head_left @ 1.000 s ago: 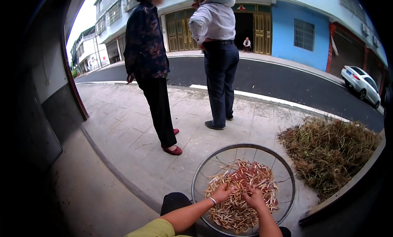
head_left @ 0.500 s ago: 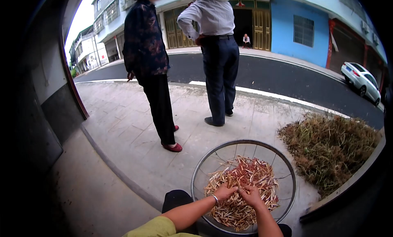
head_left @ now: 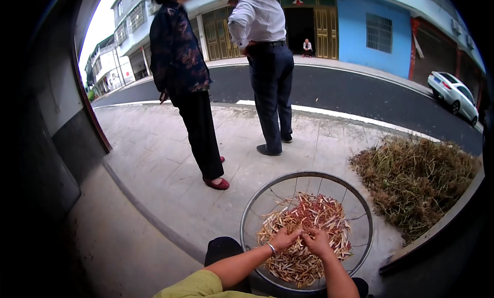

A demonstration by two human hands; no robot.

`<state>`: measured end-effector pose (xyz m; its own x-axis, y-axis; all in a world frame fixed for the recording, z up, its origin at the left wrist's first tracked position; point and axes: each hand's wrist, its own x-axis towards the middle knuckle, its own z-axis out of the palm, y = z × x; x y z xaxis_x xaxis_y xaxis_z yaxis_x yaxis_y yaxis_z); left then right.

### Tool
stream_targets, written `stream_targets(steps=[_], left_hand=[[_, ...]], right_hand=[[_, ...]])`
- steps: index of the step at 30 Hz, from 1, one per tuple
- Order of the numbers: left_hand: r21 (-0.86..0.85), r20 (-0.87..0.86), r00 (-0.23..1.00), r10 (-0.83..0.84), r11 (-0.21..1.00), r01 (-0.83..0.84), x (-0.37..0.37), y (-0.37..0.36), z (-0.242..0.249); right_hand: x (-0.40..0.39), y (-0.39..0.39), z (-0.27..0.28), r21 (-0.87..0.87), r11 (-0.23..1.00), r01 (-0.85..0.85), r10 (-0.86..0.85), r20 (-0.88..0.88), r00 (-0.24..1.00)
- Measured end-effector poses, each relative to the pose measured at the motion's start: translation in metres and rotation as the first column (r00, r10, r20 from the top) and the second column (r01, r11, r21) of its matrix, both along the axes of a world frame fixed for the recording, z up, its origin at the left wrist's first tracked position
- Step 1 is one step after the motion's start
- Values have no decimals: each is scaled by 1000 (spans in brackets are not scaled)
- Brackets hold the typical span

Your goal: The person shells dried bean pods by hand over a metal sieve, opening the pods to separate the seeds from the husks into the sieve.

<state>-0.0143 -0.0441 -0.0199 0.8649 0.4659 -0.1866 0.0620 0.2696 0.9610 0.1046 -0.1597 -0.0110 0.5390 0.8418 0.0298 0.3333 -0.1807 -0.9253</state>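
Note:
My left hand (head_left: 284, 239), with a silver bracelet at the wrist, and my right hand (head_left: 317, 242) meet over a heap of dry bean pods (head_left: 295, 271). Fingers of both hands are pinched together, thumbs close to each other, on what looks like a dry bean pod, mostly hidden by the fingertips. Tan, split pods fill much of a wide round tray (head_left: 307, 173) with a grey rim and thin spokes. Small red beans (head_left: 310, 214) lie among the pods, thickest just beyond my hands.
A heap of dried plants (head_left: 416, 181) lies to the right of the tray. Two people stand on the pavement ahead: one in a dark flowered top (head_left: 180, 51), one in a white shirt (head_left: 261, 21). Beyond is a road (head_left: 350, 91) with a white car (head_left: 453, 95).
Both hands stay together over the pods, with only a slight shift of the fingers and a small rise. The view has tilted a little, and the two standing people appear slightly further left.

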Motion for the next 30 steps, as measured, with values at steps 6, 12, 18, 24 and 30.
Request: stream_targets(steps=[6, 12, 18, 24, 30], left_hand=[[267, 2, 1000, -20, 963, 19, 2, 0, -10], [508, -59, 991, 116, 858, -70, 4, 11, -29], [593, -168, 982, 91, 805, 27, 2, 13, -18], [525, -159, 986, 52, 850, 39, -1, 3, -3], [321, -96, 993, 75, 946, -40, -1, 2, -11]], right_hand=[[-14, -1, -5, -177, 980, -86, 141, 326, 935], [-3, -2, -17, -148, 982, -118, 135, 117, 984], [-3, 0, 0, -101, 991, -90, 89, -19, 996], [-5, 2, -11, -30, 1000, 3, 0, 104, 995], [-8, 0, -9, -39, 998, -55, 53, -44, 998]])
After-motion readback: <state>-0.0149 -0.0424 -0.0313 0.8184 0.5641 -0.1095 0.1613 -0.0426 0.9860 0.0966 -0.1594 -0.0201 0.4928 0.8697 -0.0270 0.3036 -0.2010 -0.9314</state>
